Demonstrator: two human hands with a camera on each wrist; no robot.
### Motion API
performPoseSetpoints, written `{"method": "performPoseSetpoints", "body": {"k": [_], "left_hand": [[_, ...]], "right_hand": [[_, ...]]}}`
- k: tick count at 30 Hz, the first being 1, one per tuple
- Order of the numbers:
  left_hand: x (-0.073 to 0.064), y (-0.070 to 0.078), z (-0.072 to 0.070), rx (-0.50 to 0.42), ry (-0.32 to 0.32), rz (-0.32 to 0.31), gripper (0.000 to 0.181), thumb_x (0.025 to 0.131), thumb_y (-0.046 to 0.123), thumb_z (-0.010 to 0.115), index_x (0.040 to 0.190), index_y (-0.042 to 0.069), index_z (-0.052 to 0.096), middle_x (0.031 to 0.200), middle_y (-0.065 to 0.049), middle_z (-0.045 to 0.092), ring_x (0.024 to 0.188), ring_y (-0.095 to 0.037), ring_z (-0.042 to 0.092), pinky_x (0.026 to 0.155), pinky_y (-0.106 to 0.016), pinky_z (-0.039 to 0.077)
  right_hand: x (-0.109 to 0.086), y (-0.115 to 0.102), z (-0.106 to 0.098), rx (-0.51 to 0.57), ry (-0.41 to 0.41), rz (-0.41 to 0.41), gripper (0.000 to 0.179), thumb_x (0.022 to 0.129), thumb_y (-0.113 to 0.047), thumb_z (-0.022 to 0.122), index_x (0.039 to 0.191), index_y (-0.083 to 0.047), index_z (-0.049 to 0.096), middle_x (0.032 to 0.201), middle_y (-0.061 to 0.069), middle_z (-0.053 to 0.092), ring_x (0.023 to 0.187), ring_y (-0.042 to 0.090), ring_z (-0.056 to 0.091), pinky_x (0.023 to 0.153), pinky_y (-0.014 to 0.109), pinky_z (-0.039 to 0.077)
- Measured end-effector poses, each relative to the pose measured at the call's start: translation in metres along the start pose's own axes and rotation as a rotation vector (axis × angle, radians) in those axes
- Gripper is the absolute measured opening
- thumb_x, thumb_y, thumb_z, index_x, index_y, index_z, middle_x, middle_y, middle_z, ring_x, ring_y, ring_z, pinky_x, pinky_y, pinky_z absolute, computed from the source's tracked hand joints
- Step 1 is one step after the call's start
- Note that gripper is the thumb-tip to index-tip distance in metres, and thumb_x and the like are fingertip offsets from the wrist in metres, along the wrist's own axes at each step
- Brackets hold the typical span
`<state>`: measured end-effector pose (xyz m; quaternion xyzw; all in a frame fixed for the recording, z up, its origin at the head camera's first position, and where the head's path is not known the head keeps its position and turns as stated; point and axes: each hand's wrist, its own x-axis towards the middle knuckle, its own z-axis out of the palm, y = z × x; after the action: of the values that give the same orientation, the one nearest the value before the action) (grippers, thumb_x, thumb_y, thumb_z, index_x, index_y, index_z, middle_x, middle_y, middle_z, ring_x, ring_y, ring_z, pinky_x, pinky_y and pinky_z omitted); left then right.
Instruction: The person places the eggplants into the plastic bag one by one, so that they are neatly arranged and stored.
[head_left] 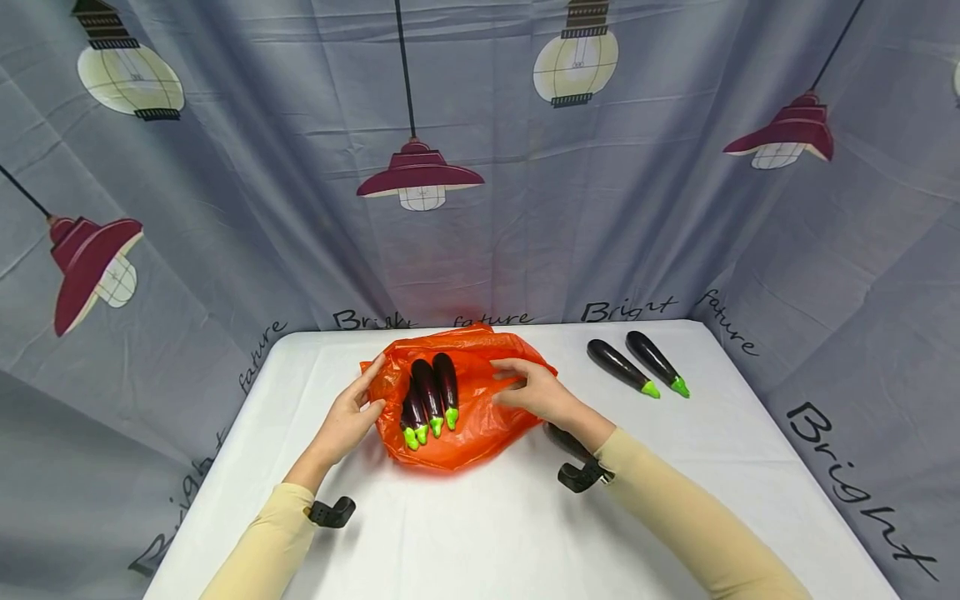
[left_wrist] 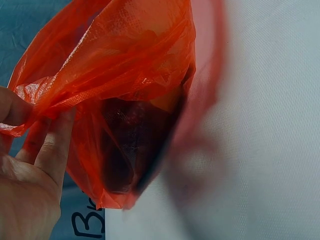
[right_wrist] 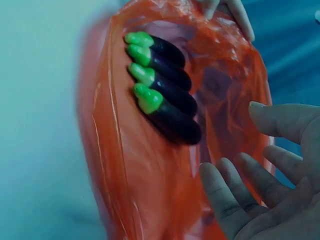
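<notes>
An orange plastic bag (head_left: pixel 480 433) lies on the table with its mouth spread wide. Several dark purple eggplants (head_left: pixel 426 392) with bright green stems rest side by side inside it, toward its left. My left hand (head_left: pixel 348 421) pinches the bag's left rim between thumb and fingers, as the left wrist view shows. Over the bag's right side hovers my right hand (head_left: pixel 536 392), its fingers spread and nothing between them. In the right wrist view, the fingers (right_wrist: pixel 220 190) of that hand point toward the eggplants in the bag. Another eggplant (head_left: pixel 566 440) lies partly hidden beneath my right forearm.
Two more eggplants (head_left: pixel 622 367) lie near the far right corner of the white table (head_left: pixel 450 542). A grey curtain (head_left: pixel 525 233) printed with lamps hangs behind the table's far edge and along both sides.
</notes>
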<state>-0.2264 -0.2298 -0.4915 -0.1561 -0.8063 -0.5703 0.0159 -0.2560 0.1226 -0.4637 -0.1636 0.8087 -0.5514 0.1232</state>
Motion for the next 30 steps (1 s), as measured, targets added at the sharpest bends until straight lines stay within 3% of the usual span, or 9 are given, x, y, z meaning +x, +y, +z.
{"method": "performPoseSetpoints", "body": {"k": [6,11,16,23,30], "left_hand": [[0.001,-0.001,0.000,-0.009,-0.003,-0.002,0.073,0.099,-0.004,0.055,0.163,0.022,0.030,0.168,0.001,0.024,0.150,-0.029,0.028,0.114,-0.039,0.033],[0.001,-0.001,0.000,-0.011,-0.005,-0.005,0.073,0.099,-0.003,0.055,0.163,0.024,0.031,0.168,0.002,0.025,0.150,-0.029,0.029,0.114,-0.039,0.033],[0.002,-0.003,0.000,-0.011,-0.006,-0.006,0.073,0.099,-0.003,0.055,0.163,0.024,0.031,0.168,0.001,0.025,0.148,-0.031,0.032,0.110,-0.027,0.037],[0.002,-0.003,0.000,-0.031,-0.002,-0.014,0.074,0.099,-0.004,0.054,0.163,0.024,0.031,0.167,0.001,0.026,0.147,-0.031,0.035,0.105,-0.019,0.039],[0.003,-0.005,0.001,-0.048,-0.010,-0.009,0.074,0.098,-0.005,0.054,0.163,0.023,0.031,0.167,-0.002,0.026,0.146,-0.032,0.036,0.102,-0.014,0.040]], "right_hand": [[-0.006,0.009,-0.024,-0.008,0.019,0.014,0.063,0.089,-0.010,0.077,0.147,-0.003,0.053,0.136,0.018,0.061,0.115,0.033,0.062,0.091,0.036,0.056],[-0.015,0.021,-0.041,-0.021,0.045,0.048,0.064,0.090,-0.009,0.076,0.149,-0.001,0.050,0.140,0.025,0.057,0.114,0.035,0.062,0.090,0.036,0.057],[-0.025,0.031,-0.053,-0.031,0.042,0.047,0.065,0.090,-0.010,0.076,0.148,0.002,0.050,0.137,0.028,0.057,0.108,0.032,0.064,0.089,0.041,0.057],[-0.037,0.046,-0.071,-0.079,-0.048,0.016,0.062,0.092,-0.010,0.075,0.146,0.006,0.050,0.134,0.029,0.058,0.115,0.040,0.062,0.091,0.040,0.057],[-0.053,0.054,-0.083,-0.149,-0.119,0.080,0.068,0.092,-0.017,0.076,0.150,0.000,0.047,0.139,0.027,0.055,0.124,0.044,0.056,0.098,0.049,0.052]]}}
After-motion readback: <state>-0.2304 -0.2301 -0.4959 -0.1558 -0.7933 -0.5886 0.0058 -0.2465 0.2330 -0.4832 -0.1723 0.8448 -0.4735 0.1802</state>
